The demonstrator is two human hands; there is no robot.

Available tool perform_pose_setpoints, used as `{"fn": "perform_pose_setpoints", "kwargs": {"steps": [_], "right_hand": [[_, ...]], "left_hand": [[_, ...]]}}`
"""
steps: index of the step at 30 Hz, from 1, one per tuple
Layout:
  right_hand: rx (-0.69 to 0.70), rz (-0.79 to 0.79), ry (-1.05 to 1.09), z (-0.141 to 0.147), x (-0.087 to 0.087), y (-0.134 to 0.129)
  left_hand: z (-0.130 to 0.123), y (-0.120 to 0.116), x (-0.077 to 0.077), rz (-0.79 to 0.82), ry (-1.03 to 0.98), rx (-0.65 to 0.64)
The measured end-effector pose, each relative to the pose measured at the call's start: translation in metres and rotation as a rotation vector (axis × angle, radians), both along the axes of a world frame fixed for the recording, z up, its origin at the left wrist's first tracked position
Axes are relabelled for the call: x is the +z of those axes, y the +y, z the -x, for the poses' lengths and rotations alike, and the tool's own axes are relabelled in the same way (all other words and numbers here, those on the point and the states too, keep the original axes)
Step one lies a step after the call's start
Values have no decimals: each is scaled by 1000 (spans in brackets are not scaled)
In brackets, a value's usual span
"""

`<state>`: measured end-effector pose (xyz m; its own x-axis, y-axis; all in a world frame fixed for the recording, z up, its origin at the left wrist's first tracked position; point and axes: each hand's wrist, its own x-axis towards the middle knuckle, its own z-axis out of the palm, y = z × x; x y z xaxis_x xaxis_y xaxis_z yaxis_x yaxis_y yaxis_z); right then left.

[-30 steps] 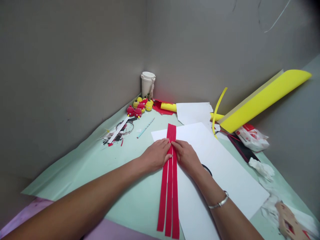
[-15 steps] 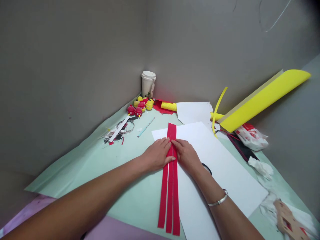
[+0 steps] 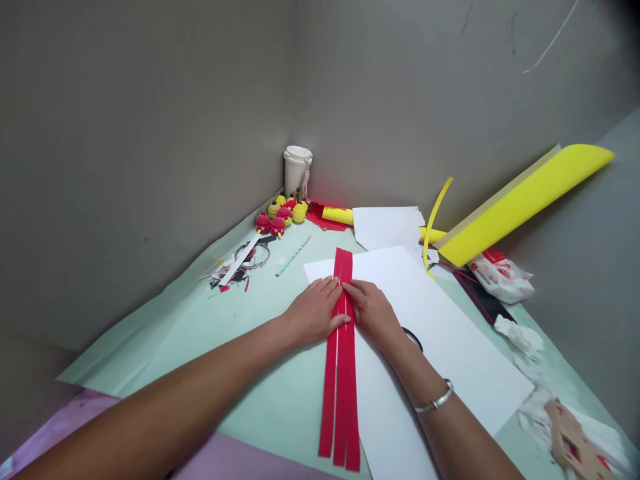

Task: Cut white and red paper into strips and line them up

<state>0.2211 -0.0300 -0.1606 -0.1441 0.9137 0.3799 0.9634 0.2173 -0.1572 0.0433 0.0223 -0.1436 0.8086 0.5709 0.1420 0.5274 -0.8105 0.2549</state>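
Three long red strips lie side by side, running away from me, partly on a white sheet. Their material is hard to make out. A thin gap shows between the left strip and the middle one; the middle and right strips nearly touch in their near half. My left hand rests flat across the strips from the left, fingers stretched out and thumb apart, pressing on them. From the right, my right hand touches the right strip's edge with its fingertips, fingers extended; its thumb is hidden. A dark ring-shaped thing shows partly beside my right wrist.
Several red and yellow lantern-like ornaments sit by a white lidded cup in the corner. Left are a pencil and a pile of scraps. A yellow sheet leans right, above a tissue pack and brown cardboard.
The right strip has shifted slightly left, so the gap between it and the middle strip has closed along the near half. Both hands stay nearly in place; the view has tilted slightly.
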Motion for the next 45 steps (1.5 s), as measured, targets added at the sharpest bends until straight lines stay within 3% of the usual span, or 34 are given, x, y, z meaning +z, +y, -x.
{"fn": "perform_pose_setpoints", "kwargs": {"steps": [7, 18, 24, 39, 45], "right_hand": [[-4, 2, 10, 1, 0, -1], [-9, 33, 23, 1, 3, -2], [-3, 47, 6, 1, 5, -3], [15, -59, 24, -4, -11, 0], [21, -77, 71, -2, -8, -2]], "left_hand": [[1, 1, 2, -22, -49, -1], [3, -15, 17, -12, -240, -4], [3, -24, 16, -25, -278, -182], [6, -39, 17, -68, -142, -220], [5, -42, 14, -58, -94, -204]]}}
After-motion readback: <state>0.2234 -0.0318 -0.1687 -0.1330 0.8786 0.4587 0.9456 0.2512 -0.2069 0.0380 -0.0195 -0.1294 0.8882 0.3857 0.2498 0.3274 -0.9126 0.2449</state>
